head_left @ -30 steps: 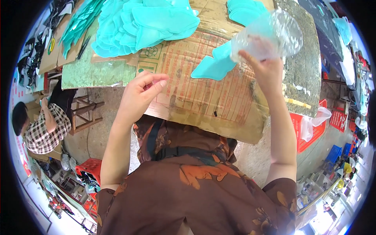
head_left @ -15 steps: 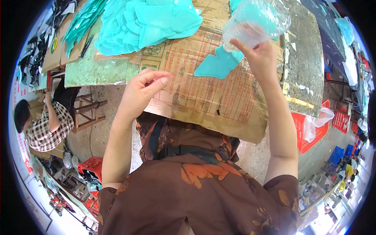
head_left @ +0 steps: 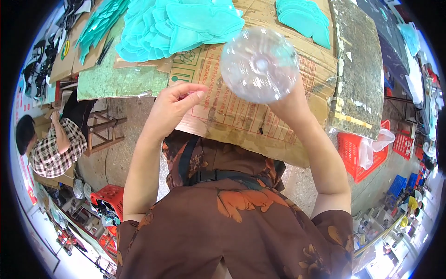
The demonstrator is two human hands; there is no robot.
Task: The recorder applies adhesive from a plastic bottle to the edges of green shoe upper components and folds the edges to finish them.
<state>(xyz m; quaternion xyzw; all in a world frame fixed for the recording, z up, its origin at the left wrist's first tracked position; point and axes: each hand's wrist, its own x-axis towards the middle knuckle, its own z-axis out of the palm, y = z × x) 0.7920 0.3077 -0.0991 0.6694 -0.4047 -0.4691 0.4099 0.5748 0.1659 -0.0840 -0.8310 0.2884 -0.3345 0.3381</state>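
Note:
My right hand [head_left: 291, 106] is wrapped round a clear plastic bottle [head_left: 260, 65], and only part of the fingers shows behind it. The bottle's round base faces up, so its mouth is hidden underneath. It covers the spot on the cardboard sheet [head_left: 232, 121] where a teal cut-out piece lay. My left hand [head_left: 175, 108] hovers over the cardboard's left edge. Its fingers are loosely bent, thumb and forefinger slightly apart, with nothing visible between them. Beyond it lies a large heap of thin teal pieces [head_left: 181, 28].
A smaller teal stack [head_left: 304, 21] lies at the back right of the cardboard. More teal pieces [head_left: 100, 28] rest at far left. A red crate [head_left: 357, 156] stands right of the table. To the left, a person in a checked shirt [head_left: 58, 146] sits near a wooden stool [head_left: 104, 130].
My right hand has brought the bottle left and toward me, turning its base up. The bottle now hides the loose teal piece and uncovers the back-right stack. My left hand has barely moved.

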